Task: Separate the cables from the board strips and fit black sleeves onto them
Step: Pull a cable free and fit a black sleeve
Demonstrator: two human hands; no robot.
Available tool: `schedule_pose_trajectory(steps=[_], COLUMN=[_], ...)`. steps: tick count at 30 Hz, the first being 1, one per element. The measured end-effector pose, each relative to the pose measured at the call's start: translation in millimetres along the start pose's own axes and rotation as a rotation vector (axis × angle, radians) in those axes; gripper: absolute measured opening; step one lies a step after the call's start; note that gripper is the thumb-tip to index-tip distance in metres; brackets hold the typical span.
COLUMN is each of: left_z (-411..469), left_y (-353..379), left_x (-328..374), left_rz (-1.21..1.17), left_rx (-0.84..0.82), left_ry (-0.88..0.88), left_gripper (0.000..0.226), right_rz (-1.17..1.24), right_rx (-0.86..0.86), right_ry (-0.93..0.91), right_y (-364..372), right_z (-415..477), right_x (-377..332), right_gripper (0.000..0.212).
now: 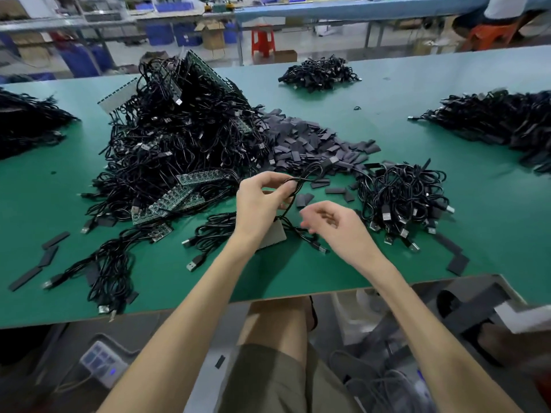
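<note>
my left grip (262, 201) is raised a little over the bench (492, 222), thumb and fingers pinching a looped black cable (308, 171). from the pinch the cable arcs up and to the right to a plug end, which hangs over the edge of the sleeve pile (313, 141). it also drops down behind my palm to a pale board strip (274, 235) that lies on the bench under my left wrist.

my right grip (337, 228) hovers just right of that strip with its fingers loosely curled and pinching nothing. its fingertips are blurred. below it a loose cable with a usb plug (320, 248) lies on the green surface.

one flat black sleeve (304, 199) lies between my two grips, and a few more are scattered near it. the sleeve pile spreads out behind my grips. on its left it touches the big heap (179, 129) of tangled cables, where green board strips (199, 177) stick out.

to my right sits a smaller bundle of cables (402, 195), its usb plugs pointing toward me. more dark piles sit at the far middle (319, 73), the far right (507, 120) and the left edge (24, 120). a few sleeves lie apart near the front left edge (53, 239).
</note>
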State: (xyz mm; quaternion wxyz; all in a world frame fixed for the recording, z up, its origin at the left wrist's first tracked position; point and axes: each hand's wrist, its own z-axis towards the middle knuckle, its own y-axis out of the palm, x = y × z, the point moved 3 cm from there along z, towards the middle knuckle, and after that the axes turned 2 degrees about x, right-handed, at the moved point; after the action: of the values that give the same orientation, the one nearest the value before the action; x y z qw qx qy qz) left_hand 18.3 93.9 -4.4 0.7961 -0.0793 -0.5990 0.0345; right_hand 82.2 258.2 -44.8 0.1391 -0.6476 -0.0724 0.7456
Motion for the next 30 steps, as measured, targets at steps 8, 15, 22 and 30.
schedule_pose_trajectory(steps=[8,15,22,30], left_z=[-1.0,-8.0,-11.8,-36.7], left_y=[21.8,13.9,-12.8,-12.8], left_x=[-5.9,-1.7,3.2,-9.4], left_rz=[0.026,-0.049,0.254,0.499], left_rx=[-0.124,-0.191,-0.185,-0.167], left_ry=[-0.015,-0.019,0.083,0.023], left_gripper=[0.004,0.007,0.010,0.015], right_rz=[-0.186,-0.269,-0.074,-0.119], right_rx=[-0.073,-0.124,0.009,0.073], right_ry=[-0.072,-0.148,-0.090,-0.091], right_y=[3.0,8.6,0.7,-0.6], right_z=[-3.8,-2.7,0.9,-1.4], right_x=[-1.9,-6.0,-3.2,-4.3], right_gripper=[0.021,0.028,0.010,0.004])
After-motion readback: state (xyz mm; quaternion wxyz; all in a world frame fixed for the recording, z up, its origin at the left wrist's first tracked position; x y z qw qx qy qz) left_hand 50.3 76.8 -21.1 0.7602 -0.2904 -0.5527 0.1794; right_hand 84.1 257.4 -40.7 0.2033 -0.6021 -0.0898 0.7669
